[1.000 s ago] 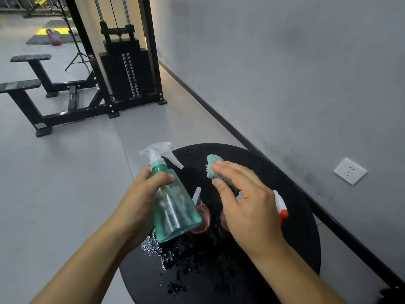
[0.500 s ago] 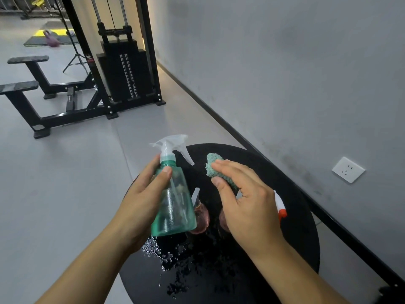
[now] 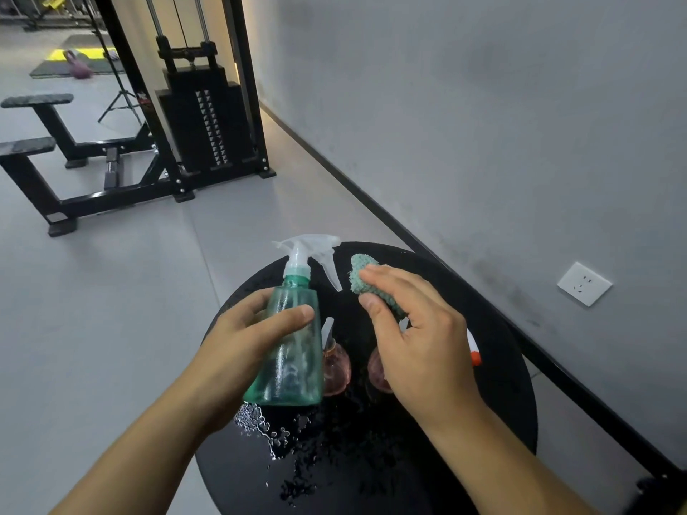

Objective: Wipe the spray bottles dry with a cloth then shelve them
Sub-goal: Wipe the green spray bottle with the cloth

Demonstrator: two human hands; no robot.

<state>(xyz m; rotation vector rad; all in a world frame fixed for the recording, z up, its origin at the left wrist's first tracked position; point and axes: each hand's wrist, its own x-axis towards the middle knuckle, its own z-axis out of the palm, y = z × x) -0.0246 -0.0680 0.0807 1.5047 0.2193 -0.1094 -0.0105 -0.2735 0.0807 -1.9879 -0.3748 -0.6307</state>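
Note:
My left hand (image 3: 241, 340) grips a translucent green spray bottle (image 3: 292, 351) with a clear trigger head, holding it almost upright above a round black table (image 3: 502, 403). My right hand (image 3: 416, 336) pinches a folded green cloth (image 3: 366, 276) just right of the bottle's nozzle, not touching the bottle. Two pink spray bottles stand on the table: one (image 3: 336, 369) shows between my hands, the other (image 3: 377, 371) is mostly hidden behind my right hand. A white and orange nozzle (image 3: 474, 347) pokes out to the right of that hand.
Water drops (image 3: 267, 429) lie spread over the table's near left part. A grey wall with a white socket (image 3: 583, 284) runs along the right. A black cable weight machine (image 3: 200, 120) and its frame stand on the grey floor at the back left.
My left hand has turned the green bottle from a tilt to nearly upright and shifted its grip lower on the body. My right hand with the cloth has barely moved.

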